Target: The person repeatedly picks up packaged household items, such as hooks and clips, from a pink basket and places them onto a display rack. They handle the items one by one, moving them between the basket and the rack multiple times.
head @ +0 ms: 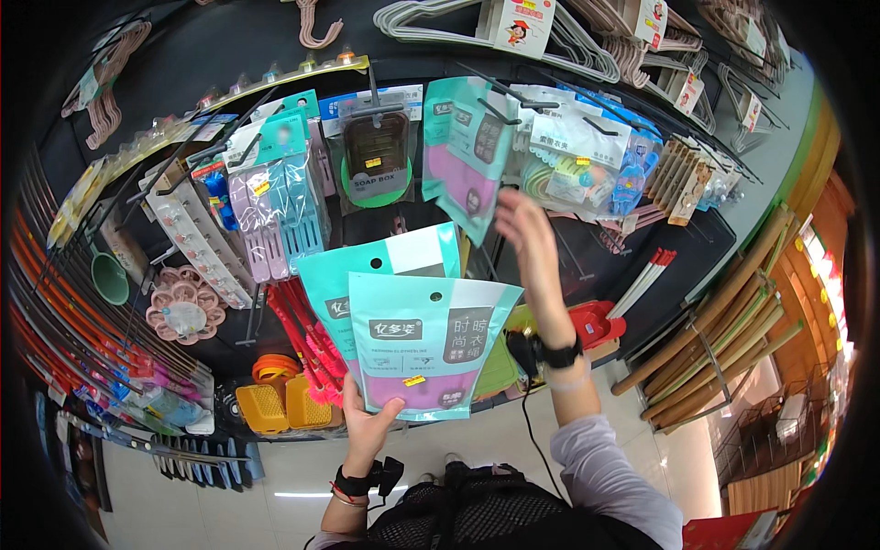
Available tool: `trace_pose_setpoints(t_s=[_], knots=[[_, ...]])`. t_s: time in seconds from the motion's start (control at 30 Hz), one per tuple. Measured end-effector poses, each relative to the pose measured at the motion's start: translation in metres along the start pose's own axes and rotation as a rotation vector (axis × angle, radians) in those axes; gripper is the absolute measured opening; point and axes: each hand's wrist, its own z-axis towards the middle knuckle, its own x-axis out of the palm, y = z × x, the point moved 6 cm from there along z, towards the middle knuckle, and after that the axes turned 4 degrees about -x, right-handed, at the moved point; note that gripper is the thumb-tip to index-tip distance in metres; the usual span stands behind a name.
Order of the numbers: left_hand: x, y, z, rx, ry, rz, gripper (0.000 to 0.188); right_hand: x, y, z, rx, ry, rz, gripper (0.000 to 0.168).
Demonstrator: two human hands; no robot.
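My left hand (369,419) grips the lower left of a teal, white and purple plastic packet (419,350); a similar packet (323,275) lies behind it, fanned out to the left. Both bear writing and have a round hanging hole. My right hand (529,234) is raised and slightly blurred, fingers apart, just right of more teal and purple packets (457,158) hanging on a metal display hook (498,110). Nothing shows in its grasp; whether a fingertip touches the front packet, I cannot tell. That front packet hangs tilted.
Around the hooks hang a packaged soap box (375,155), packs of plastic clips (282,206) and a bag of pegs (577,165). Clothes hangers (495,27) jut out above. Red dustpans (595,323), yellow baskets (261,409) and a rack of poles (722,316) stand lower down.
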Motion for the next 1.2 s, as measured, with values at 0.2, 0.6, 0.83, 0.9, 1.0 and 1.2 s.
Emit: trace_pose_setpoints(t_s=[0.2, 0.6, 0.83, 0.9, 1.0, 1.2], knots=[[0.011, 0.019, 0.006, -0.084, 0.053, -0.084, 0.065, 0.044, 0.011, -0.064, 0.288, 0.394, 0.086, 0.039], [0.027, 0.073, -0.021, -0.443, 0.185, -0.214, 0.035, -0.008, 0.038, -0.014, -0.034, -0.211, 0.043, 0.021], [0.015, 0.053, -0.021, -0.349, 0.097, -0.27, 0.032, -0.023, 0.044, 0.037, -0.123, -0.195, 0.062, 0.018], [0.014, 0.047, -0.022, -0.348, 0.074, -0.288, 0.032, -0.019, 0.044, 0.042, -0.105, -0.181, 0.069, 0.018], [0.01, 0.046, -0.025, -0.331, 0.071, -0.271, 0.032, -0.015, 0.039, 0.043, -0.097, -0.192, 0.099, 0.018], [0.006, 0.049, -0.03, -0.347, 0.055, -0.268, 0.032, -0.018, 0.006, 0.069, -0.108, -0.154, 0.021, 0.021]])
